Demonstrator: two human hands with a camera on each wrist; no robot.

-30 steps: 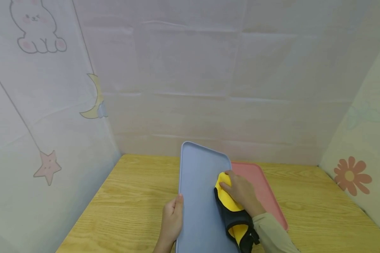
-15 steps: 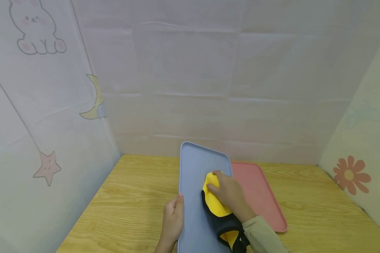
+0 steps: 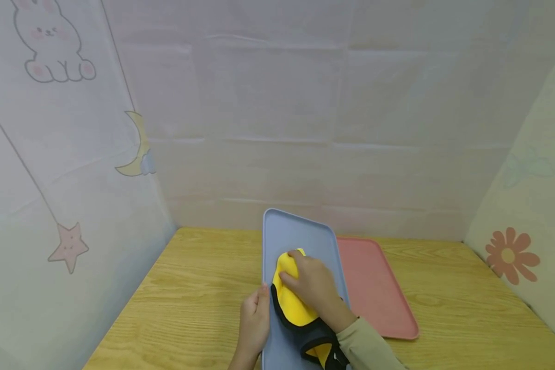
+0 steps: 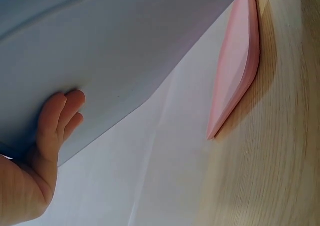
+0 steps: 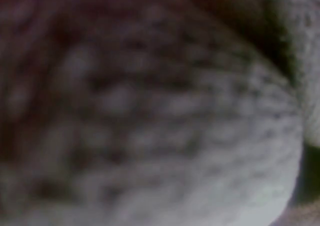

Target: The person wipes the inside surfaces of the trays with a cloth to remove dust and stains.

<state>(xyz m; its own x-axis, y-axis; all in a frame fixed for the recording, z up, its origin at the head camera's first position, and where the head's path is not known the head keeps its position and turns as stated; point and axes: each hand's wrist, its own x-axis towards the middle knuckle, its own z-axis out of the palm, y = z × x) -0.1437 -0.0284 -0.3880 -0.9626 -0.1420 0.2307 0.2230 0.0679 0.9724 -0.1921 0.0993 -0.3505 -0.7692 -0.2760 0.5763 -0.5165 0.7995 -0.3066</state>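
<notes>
My left hand [image 3: 253, 319] grips the left rim of a light blue rectangular tray [image 3: 300, 228], which is raised and tilted up toward me. Its thumb lies along the rim; in the left wrist view its fingers [image 4: 64, 113] press on the tray's underside. Against the tray's face, my right hand [image 3: 315, 288] holds a yellow-and-black cloth [image 3: 292, 308] between thumb and fingers. The cloth has dark edging and a looped, open lower end with yellow inside. Its exact kind is unclear. The right wrist view is filled by blurred grey fabric.
A pink tray [image 3: 374, 288] lies flat on the wooden table [image 3: 199, 298], partly behind the blue one. Pale printed wall sheets [image 3: 268, 123] enclose the table at the back and both sides.
My right hand has slid the cloth leftward across the blue tray, from near its right edge to close by my left hand. The left hand and tray have hardly moved.
</notes>
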